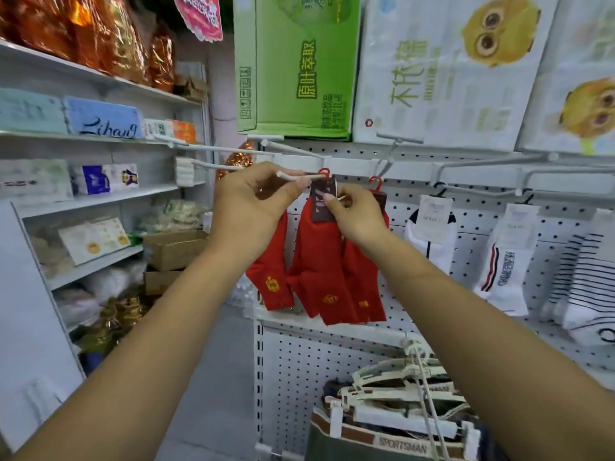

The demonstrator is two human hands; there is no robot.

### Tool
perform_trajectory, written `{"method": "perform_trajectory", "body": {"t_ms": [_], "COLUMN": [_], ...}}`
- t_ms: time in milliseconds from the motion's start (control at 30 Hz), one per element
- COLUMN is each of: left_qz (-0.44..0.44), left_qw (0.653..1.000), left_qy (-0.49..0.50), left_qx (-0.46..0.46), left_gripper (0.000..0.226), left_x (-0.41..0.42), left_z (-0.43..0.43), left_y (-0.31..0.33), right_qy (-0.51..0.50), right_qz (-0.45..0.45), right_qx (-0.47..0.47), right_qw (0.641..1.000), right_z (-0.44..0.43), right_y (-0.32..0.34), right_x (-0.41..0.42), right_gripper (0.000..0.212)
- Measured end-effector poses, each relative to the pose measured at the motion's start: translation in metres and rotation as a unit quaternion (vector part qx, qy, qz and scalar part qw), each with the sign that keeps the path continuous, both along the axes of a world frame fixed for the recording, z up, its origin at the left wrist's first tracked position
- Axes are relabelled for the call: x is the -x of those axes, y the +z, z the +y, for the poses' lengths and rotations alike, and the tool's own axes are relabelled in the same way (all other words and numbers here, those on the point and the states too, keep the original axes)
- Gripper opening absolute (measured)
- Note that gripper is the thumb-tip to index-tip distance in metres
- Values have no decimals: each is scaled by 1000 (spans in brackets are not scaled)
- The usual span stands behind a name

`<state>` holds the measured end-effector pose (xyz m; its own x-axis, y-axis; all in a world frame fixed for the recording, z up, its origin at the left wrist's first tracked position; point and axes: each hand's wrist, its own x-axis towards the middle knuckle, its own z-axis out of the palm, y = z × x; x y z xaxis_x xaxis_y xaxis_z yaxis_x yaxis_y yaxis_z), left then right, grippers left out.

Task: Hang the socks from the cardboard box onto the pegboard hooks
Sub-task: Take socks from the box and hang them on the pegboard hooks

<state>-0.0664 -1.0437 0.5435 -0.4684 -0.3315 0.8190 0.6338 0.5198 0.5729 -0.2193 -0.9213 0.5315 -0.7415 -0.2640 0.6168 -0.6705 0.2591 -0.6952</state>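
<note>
While both arms reach up to the pegboard (466, 234), the left hand (253, 201) pinches a white hook (309, 177) near its free end, at 9 o'clock from the right hand (357, 217). The right hand's thumb and fingers are closed on the dark card label (321, 204) of a pair of red socks (316, 257). The pair's red plastic hanger (324, 173) sits at the hook, at 12 o'clock from the label. The pair hangs at 6 o'clock between the wrists. More red socks (366, 291) hang at 5 o'clock under the right wrist. White socks (432, 244) hang at 3 o'clock, and a green carton (293, 61) stands at 12 o'clock.
</note>
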Motion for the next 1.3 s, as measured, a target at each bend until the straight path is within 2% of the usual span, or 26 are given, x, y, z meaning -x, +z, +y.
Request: {"method": "perform_trajectory", "body": {"t_ms": [100, 267, 333, 400, 567, 700, 1000, 1200, 1300], "left_qz": [-9, -11, -14, -21, -46, -70, -197, -296, -343], "left_qw": [1000, 1000, 1000, 1000, 999, 997, 974, 949, 932], "left_qy": [5, 18, 18, 13, 17, 43, 70, 5, -19], "left_qx": [11, 14, 6, -3, -3, -6, 84, 110, 116], "left_gripper": [4, 7, 1, 5, 20, 25, 35, 41, 40], "left_x": [-1, -2, -2, -3, -10, -20, -83, -148, -180], "left_z": [-3, -2, -2, -1, 8, 24, 138, 257, 316], "left_y": [0, -1, -3, -5, -17, -43, -136, -206, -246], "right_qy": [0, 22, 36, 33, -19, -9, -52, -110, -133], "right_qz": [-32, -127, -165, -181, -111, -64, 53, -10, -84], "right_qx": [-28, 14, 25, 38, -14, -69, -238, -255, -256], "right_qw": [999, 992, 985, 982, 994, 996, 968, 961, 954], "right_z": [-4, -8, -7, -4, 28, 67, 211, 342, 412], "right_y": [-5, -11, -14, -20, -37, -44, -100, -167, -212], "right_x": [4, 11, 11, 10, -12, -54, -163, -240, -284], "right_gripper": [24, 36, 33, 32, 30, 33, 43, 41, 42]}}
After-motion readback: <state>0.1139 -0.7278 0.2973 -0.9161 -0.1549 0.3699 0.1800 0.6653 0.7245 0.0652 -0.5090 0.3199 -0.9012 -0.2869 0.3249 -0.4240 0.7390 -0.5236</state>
